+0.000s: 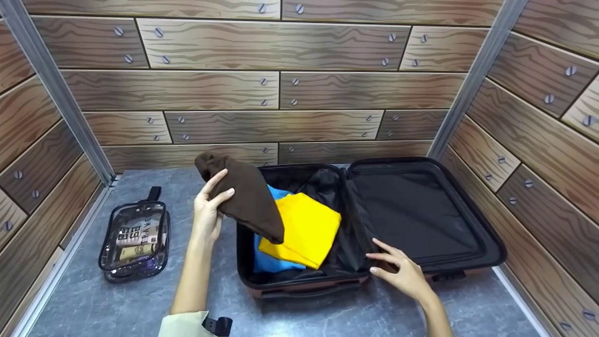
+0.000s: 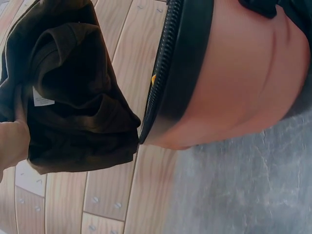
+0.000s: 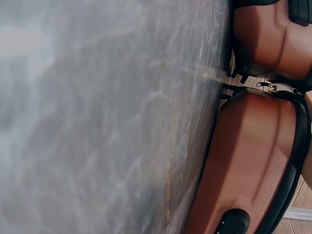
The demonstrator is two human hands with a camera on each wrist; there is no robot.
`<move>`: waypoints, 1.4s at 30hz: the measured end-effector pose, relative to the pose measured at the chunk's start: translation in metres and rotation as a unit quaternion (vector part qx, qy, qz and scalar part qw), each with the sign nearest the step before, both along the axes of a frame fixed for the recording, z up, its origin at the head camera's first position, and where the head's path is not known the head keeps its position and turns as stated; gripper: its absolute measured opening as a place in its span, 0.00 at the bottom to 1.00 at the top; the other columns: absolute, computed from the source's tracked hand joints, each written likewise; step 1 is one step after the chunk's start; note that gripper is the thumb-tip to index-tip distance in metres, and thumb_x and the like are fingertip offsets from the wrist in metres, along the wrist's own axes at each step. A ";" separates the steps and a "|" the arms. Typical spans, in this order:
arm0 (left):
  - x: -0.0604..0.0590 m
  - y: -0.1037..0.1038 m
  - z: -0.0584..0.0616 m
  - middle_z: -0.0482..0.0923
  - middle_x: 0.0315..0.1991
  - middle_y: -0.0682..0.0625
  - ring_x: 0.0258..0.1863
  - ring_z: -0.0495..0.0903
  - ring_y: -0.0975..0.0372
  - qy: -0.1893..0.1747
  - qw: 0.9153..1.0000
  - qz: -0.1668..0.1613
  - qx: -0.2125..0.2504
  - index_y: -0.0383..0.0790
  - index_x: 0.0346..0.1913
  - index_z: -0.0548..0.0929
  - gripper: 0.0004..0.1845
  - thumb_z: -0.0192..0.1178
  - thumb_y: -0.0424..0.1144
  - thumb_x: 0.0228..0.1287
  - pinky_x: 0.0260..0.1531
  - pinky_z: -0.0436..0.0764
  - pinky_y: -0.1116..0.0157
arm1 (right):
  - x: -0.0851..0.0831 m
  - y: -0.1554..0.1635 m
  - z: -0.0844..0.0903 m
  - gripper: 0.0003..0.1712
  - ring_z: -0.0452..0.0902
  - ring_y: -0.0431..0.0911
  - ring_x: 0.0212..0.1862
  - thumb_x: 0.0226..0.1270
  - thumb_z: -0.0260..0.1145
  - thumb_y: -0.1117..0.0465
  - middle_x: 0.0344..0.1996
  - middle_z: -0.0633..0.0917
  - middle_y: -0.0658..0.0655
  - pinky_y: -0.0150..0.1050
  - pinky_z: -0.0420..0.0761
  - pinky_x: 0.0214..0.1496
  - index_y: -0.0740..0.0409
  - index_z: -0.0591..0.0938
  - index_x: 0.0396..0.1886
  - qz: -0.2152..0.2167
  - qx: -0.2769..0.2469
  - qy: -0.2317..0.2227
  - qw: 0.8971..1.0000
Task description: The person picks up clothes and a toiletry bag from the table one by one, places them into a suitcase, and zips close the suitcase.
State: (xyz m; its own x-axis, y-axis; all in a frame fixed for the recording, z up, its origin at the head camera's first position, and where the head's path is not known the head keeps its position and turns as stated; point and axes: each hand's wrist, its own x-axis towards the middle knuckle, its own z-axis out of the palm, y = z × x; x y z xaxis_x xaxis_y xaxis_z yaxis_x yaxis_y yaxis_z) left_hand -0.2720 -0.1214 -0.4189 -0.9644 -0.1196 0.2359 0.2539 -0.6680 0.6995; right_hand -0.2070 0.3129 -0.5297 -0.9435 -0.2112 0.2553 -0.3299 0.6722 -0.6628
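So your left hand (image 1: 209,206) is up over the near-left corner of the open suitcase (image 1: 299,281), forearm rising straight from the bottom edge of the head view, wrist bent back a bit. Fingers + thumb are curled round a folded brown garment (image 1: 248,196), gripping it from the left side; the cloth hangs tilted, lower end drooping over the suitcase's left half. Left wrist view shows the same garment (image 2: 73,87) bunched, w/ a small white tag, just beside the case's zip edge and brown shell (image 2: 234,78).

Under it, inside the left half: a yellow folded cloth (image 1: 306,229) lying on a blue one (image 1: 271,262), both touching.

Your right hand (image 1: 398,267) rests at the front rim of the case near the hinge btw. the two halves, fingers spread and fairly straight, palm down, holding nothing. Right wrist view only gives shell (image 3: 248,161) + grey table (image 3: 97,122); no fingers seen there.

Right half of the case is the black-lined lid (image 1: 416,210), lying flat.

Left of the case, well apart, a clear toiletry pouch (image 1: 135,238) w/ tubes inside sits on the table (image 1: 93,299).
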 end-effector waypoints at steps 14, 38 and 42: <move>-0.004 0.012 -0.001 0.70 0.56 0.38 0.42 0.78 0.52 -0.001 1.000 -0.015 -0.007 0.39 0.52 0.81 0.24 0.55 0.16 0.54 0.35 0.80 0.64 | -0.002 0.000 -0.002 0.20 0.60 0.45 0.63 0.54 0.70 0.50 0.63 0.67 0.39 0.60 0.65 0.54 0.38 0.83 0.49 0.007 0.000 -0.004 1.000; -0.013 0.041 -0.008 0.69 0.57 0.38 0.51 0.73 0.51 0.005 0.999 -0.040 -0.031 0.38 0.53 0.79 0.23 0.57 0.18 0.53 0.47 0.76 0.60 | -0.001 0.002 0.000 0.19 0.61 0.46 0.63 0.54 0.70 0.51 0.63 0.68 0.41 0.61 0.66 0.52 0.39 0.83 0.48 0.004 -0.001 0.004 1.000; -0.014 0.043 -0.009 0.68 0.58 0.38 0.52 0.72 0.51 0.003 0.998 -0.045 -0.032 0.37 0.54 0.79 0.23 0.57 0.18 0.54 0.48 0.75 0.59 | -0.001 0.001 -0.001 0.19 0.61 0.45 0.63 0.54 0.70 0.52 0.63 0.68 0.40 0.60 0.66 0.53 0.39 0.83 0.48 0.007 -0.001 0.004 1.000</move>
State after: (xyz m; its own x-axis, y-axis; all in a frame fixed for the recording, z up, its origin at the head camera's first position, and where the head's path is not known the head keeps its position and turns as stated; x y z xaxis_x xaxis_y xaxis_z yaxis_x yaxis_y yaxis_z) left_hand -0.2859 -0.0780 -0.4284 -0.9692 -0.0175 0.2458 0.1994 -0.6420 0.7403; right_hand -0.2084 0.3134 -0.5306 -0.9382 -0.2244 0.2636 -0.3450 0.6667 -0.6607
